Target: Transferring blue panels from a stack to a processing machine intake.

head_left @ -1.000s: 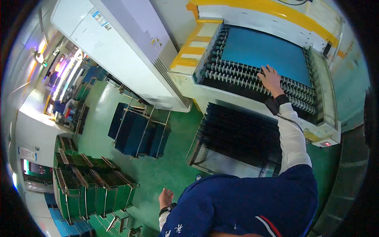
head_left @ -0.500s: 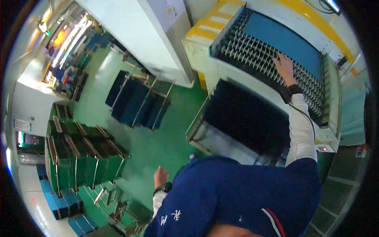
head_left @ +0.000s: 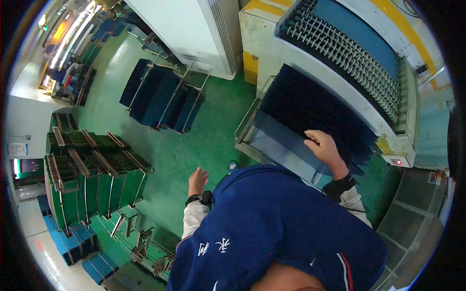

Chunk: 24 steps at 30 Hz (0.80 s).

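1. Right hand [head_left: 326,148]: fingers curled over the top edge of a dark blue panel [head_left: 286,140], holding it. The panel stands upright at the near end of a rack cart [head_left: 252,114] packed with dark panels on edge.
2. Left hand [head_left: 197,180]: holds nothing, fingers loosely spread, hanging over the green floor [head_left: 213,126]. Black wrist strap just below it, white sleeve after that.
3. The rack cart sits right against the front of a roller conveyor machine [head_left: 340,58]: rows of black rollers, blue sheet [head_left: 359,29] lying flat on top of them, cream housing with yellow trim.
4. A red indicator is lit on the machine's near corner, just right of the right hand.
5. A tall white cabinet [head_left: 194,34] stands left of the machine, with a gap of floor between it and the rack cart.
6. A second cart with dark blue panels [head_left: 162,97] stands on edge, well left of the held panel, past the left hand.
7. Further left: several racks of green panels [head_left: 92,179] side by side; light blue stacks [head_left: 73,240] below them near the picture rim.
8. The person's blue jacket [head_left: 272,233] fills the lower middle and hides the floor directly below; one shoe tip shows just right of the left hand.
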Each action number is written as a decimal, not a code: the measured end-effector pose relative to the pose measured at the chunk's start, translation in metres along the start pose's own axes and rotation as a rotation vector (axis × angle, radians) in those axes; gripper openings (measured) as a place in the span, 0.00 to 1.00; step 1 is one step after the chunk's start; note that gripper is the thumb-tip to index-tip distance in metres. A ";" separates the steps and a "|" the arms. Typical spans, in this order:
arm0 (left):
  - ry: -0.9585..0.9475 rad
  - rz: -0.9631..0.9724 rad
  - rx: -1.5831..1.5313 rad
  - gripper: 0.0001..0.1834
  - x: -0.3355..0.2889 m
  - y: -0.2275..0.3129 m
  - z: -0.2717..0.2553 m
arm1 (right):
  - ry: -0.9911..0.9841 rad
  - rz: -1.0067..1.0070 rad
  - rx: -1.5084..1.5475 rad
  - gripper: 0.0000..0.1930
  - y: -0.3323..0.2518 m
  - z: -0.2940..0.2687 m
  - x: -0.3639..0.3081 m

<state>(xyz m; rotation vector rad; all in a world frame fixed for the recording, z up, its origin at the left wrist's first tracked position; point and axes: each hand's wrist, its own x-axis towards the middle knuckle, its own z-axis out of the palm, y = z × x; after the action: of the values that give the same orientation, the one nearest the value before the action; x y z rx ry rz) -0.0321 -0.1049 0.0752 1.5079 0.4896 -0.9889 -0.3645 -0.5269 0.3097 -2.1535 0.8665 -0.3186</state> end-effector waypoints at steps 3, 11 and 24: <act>-0.045 0.005 0.004 0.28 0.014 0.000 -0.013 | 0.012 0.071 -0.240 0.19 0.023 0.029 -0.018; -0.067 -0.010 -0.011 0.28 0.026 0.000 -0.057 | 0.034 0.374 -0.578 0.18 0.050 0.046 -0.005; 0.016 -0.082 0.051 0.28 0.025 -0.002 -0.091 | 0.094 0.343 -0.581 0.21 0.040 0.060 -0.027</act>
<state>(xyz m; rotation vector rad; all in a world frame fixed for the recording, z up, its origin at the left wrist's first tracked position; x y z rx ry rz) 0.0072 -0.0239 0.0480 1.5525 0.5444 -1.0607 -0.3747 -0.4933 0.2408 -2.4566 1.5025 0.0151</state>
